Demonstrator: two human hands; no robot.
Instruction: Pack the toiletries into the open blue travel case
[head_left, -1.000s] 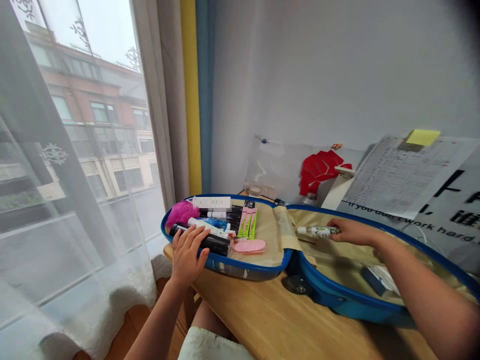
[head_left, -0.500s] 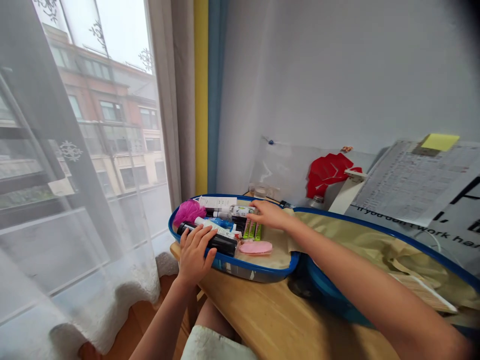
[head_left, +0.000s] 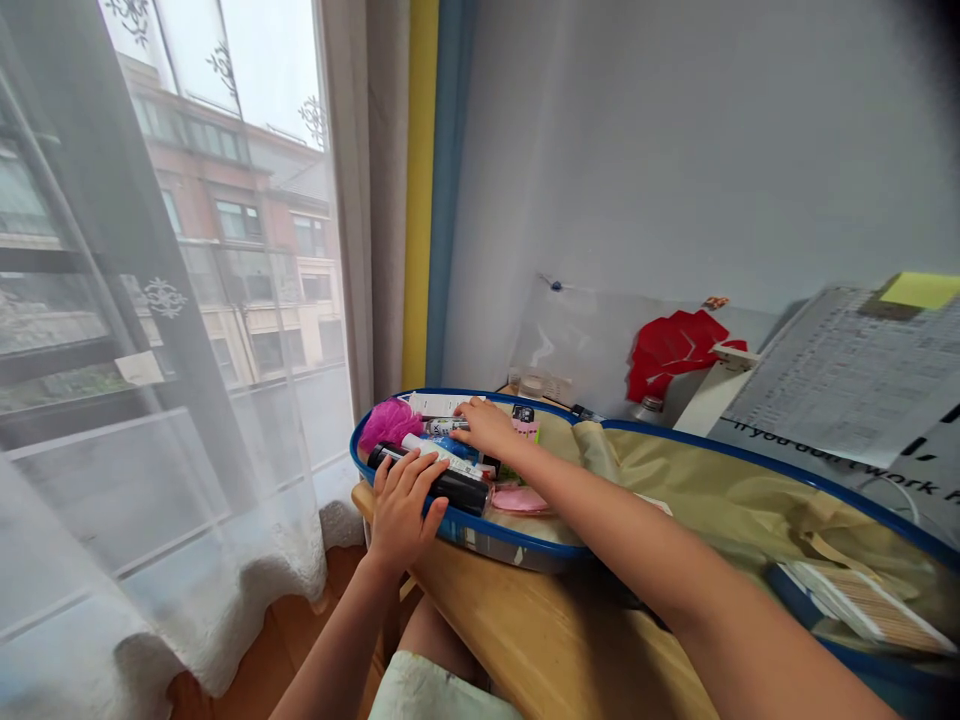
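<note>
My left hand is curled down over a black bottle, with a white tube lying against it at 1 o'clock. My right hand is closed on a small white bottle, which pokes out at 9 o'clock among the packed toiletries. Both bottles sit in the near half of an open blue suitcase on the wooden counter. From my right hand, a pink bath sponge lies at 9 o'clock and a pink soap case at 5 o'clock. The suitcase's beige-lined other half opens out at 3 o'clock.
</note>
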